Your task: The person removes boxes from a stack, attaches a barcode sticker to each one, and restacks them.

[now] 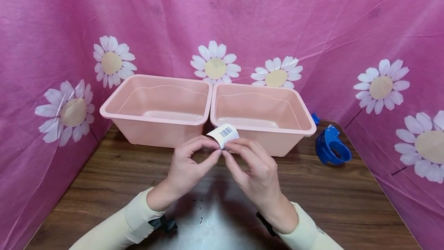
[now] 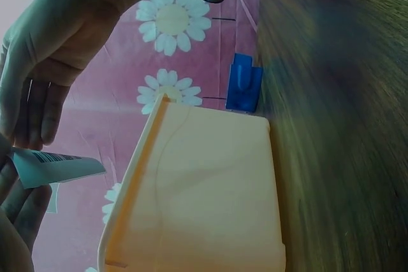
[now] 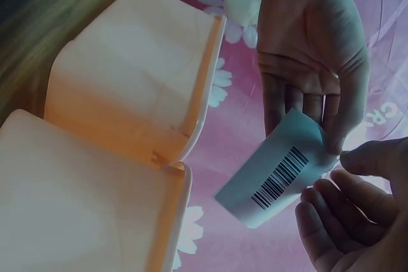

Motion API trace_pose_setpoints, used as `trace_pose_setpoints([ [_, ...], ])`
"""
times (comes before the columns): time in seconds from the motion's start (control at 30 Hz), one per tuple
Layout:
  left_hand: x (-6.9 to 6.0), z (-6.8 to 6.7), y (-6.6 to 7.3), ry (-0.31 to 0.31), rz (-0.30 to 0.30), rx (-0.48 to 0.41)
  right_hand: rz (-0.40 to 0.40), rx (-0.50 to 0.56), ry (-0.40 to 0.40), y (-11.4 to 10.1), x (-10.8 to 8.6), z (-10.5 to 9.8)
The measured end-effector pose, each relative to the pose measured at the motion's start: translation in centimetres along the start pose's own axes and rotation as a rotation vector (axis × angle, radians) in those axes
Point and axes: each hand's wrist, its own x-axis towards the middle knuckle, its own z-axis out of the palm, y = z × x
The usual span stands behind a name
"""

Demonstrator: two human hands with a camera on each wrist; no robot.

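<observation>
A white paper label with a printed barcode (image 1: 227, 132) is held up in front of the two bins, bent into a curve. My left hand (image 1: 187, 165) pinches its lower left edge between thumb and fingers. At the lower right edge, my right hand (image 1: 256, 169) pinches the same label, the two thumb tips close together. In the right wrist view the barcode side of the label (image 3: 274, 176) faces the camera. The left wrist view shows the label (image 2: 60, 167) nearly edge-on, with its underside partly hidden by fingers.
Two pink plastic bins (image 1: 156, 134) (image 1: 263, 142) stand side by side behind the hands. A blue tape dispenser (image 1: 331, 147) sits to the right on the wooden table (image 1: 347, 203), a small blue piece (image 1: 315, 119) behind it. Small dark scraps (image 1: 201, 221) lie near the front.
</observation>
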Motion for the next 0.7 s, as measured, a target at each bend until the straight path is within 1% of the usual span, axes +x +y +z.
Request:
trace_pose_setpoints([
  [0.27, 0.02, -0.02, -0.05, -0.002, 0.059, 0.019, 0.016, 0.020, -0.012, -0.14, 0.02, 0.03],
  [0.47, -0.01, -0.01, -0.13, 0.005, 0.062, 0.015, 0.029, 0.037, -0.018, 0.00, -0.08, 0.18],
  [0.7, -0.04, -0.02, -0.25, -0.006, 0.067, 0.031, 0.049, 0.058, -0.021, 0.15, -0.25, 0.23],
])
